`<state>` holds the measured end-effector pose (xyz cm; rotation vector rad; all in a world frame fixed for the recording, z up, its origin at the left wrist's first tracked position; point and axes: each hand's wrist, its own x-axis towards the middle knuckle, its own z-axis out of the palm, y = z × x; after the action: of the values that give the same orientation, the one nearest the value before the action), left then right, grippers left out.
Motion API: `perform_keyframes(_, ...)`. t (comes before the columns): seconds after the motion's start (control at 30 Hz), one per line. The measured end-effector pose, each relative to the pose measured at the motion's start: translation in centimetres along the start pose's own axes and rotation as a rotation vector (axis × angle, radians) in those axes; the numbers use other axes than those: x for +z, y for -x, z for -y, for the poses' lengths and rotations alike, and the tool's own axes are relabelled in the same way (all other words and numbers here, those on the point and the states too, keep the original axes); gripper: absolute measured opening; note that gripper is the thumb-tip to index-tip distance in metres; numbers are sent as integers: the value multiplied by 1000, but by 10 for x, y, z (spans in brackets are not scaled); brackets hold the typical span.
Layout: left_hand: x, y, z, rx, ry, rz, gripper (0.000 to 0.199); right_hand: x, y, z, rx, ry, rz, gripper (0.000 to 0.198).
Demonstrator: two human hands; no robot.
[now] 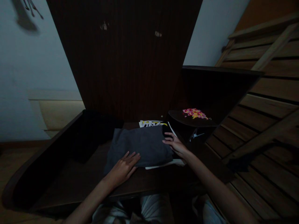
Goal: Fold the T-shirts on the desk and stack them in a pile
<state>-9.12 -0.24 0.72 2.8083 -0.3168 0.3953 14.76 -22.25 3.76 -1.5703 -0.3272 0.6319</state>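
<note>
A dark grey folded cloth [142, 143], perhaps a garment, lies on the dark wooden desk. My left hand [126, 165] rests flat on its near left edge, fingers spread. At the cloth's right edge is my right hand [175, 144], its fingers stretched out and touching or just over the fabric. Beneath the cloth, a white item with black and yellow print [153, 123] sticks out at the back, and its pale edges show at the right and front. Most of that item is hidden, so its kind is unclear.
A pile of small pink, red and yellow pieces [195, 113] sits on a rounded side shelf [173, 115]. Black cloth [93, 133] lies at the desk's left. A tall dark panel [130, 62] rises behind. Wooden slats [268, 102] stand at the right.
</note>
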Motion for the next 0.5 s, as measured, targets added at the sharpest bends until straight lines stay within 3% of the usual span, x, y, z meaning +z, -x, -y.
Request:
perform_keyframes(0.13,-2,-2,-5,-204,202,-100,40,-10,2,-11,-53,196,26,51)
perform_keyframes(0.27,-3,-8,-7,-433,347,-147,39,-7,13,-15,-144,277,166,74)
perform_keyframes(0.37,-2,-8,-6,-322,239,-85,37,1,25,-12,-344,524,61,77)
perform_keyframes(0.43,1,-5,-6,-188,123,-35,40,4,30,-10,-514,688,-41,69)
perform_keyframes(0.5,3,-2,-5,-87,34,-10,47,5,33,-7,-633,784,-33,55)
